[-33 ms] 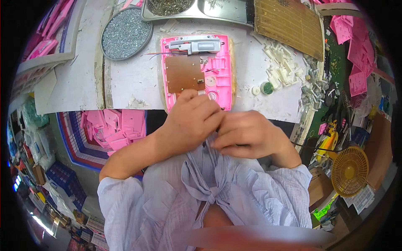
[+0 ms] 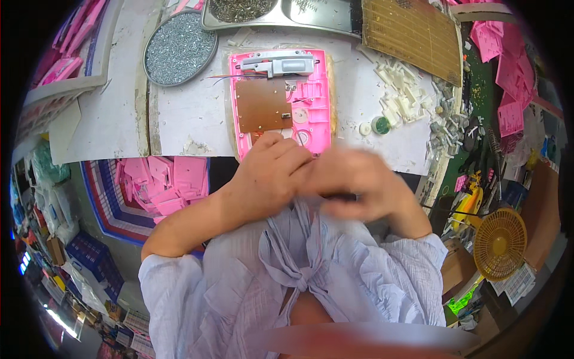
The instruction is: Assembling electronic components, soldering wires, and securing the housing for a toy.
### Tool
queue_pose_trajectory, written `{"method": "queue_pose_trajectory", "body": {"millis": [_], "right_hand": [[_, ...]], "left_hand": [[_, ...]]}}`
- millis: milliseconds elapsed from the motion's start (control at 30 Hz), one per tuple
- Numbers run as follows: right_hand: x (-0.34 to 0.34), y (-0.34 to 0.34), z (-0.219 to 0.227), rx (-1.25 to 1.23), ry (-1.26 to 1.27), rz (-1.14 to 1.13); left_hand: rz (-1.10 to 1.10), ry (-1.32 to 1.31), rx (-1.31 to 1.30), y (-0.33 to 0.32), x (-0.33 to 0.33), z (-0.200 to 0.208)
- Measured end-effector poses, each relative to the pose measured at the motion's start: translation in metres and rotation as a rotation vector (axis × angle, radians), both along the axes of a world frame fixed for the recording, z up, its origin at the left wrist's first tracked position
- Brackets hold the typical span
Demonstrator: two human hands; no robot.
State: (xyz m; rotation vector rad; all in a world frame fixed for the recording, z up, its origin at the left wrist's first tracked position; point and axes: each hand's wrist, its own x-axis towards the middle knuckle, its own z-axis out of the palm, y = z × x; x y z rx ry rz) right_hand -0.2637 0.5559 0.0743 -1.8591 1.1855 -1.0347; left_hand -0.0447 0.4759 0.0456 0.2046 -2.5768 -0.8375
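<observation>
A pink plastic casing (image 2: 321,113) lies open on the white work table. Inside it are a brown circuit board (image 2: 263,106), a grey and silver motor-like unit (image 2: 293,66) along the far side, and thin wires. My left hand (image 2: 272,170) is closed at the casing's near edge, fingers curled over that rim. Whatever sits in its fingers is hidden. Beside it, to the right, my right hand (image 2: 356,179) is smeared by motion, just in front of the near right corner. Its fingertips and anything in them cannot be made out.
Screws fill a round grey dish (image 2: 181,48) at the far left, beside a metal tray (image 2: 239,23). Right of the casing lie white plastic pieces (image 2: 400,99) and a small green-topped roll (image 2: 379,125). A basket (image 2: 110,203) of pink parts stands below the table edge; a yellow fan (image 2: 500,244) is at right.
My right hand has shifted slightly up and to the right and is now blurred. My left hand stays nearly in place, and the casing has not moved.
</observation>
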Motion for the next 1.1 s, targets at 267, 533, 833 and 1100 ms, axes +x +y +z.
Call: {"method": "queue_pose_trajectory", "body": {"millis": [267, 533, 833, 1100], "right_hand": [[0.036, -0.009, -0.022, -0.177, 0.567, -0.118], [0.088, -0.019, -0.032, -0.243, 0.531, -0.144], [0.1, -0.02, -0.043, -0.221, 0.523, -0.206], [-0.043, -0.052, 0.015, -0.078, 0.326, -0.266]], "left_hand": [[0.445, 0.05, -0.015, -0.016, 0.059, -0.011], [0.314, -0.281, 0.079, 0.019, 0.083, -0.022], [0.274, -0.039, 0.307, -0.033, 0.077, 0.0], [0.013, 0.096, 0.092, -0.051, 0.071, -0.032]]}}
